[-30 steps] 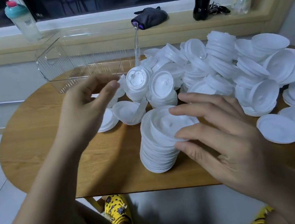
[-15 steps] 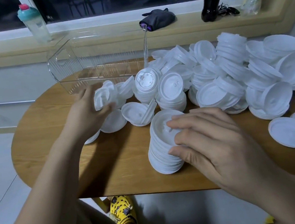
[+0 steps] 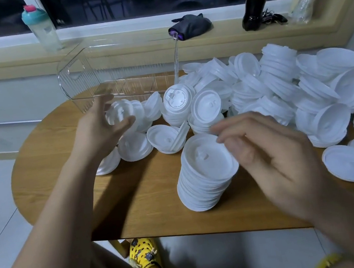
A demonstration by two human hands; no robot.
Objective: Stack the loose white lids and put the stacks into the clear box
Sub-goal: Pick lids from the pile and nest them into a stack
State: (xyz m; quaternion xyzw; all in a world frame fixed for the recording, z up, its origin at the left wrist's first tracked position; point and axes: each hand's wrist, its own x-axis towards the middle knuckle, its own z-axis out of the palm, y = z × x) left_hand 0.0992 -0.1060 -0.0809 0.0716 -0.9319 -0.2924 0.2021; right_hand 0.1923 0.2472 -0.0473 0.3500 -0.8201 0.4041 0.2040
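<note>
White lids (image 3: 278,87) lie heaped on the wooden table (image 3: 144,197), none visible yet in the clear box (image 3: 77,79) at its far edge. Within the last second the left hand (image 3: 101,133) has reached in and now curls round a short bundle of lids (image 3: 121,116), while the right hand (image 3: 272,156), blurred, fingers loose and empty, has lifted off the tall stack (image 3: 206,170); the bundle likely goes on top next

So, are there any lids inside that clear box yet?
No, the clear box shows only its own ribbed walls and floor, while the white lids all lie outside it on the table.
</note>
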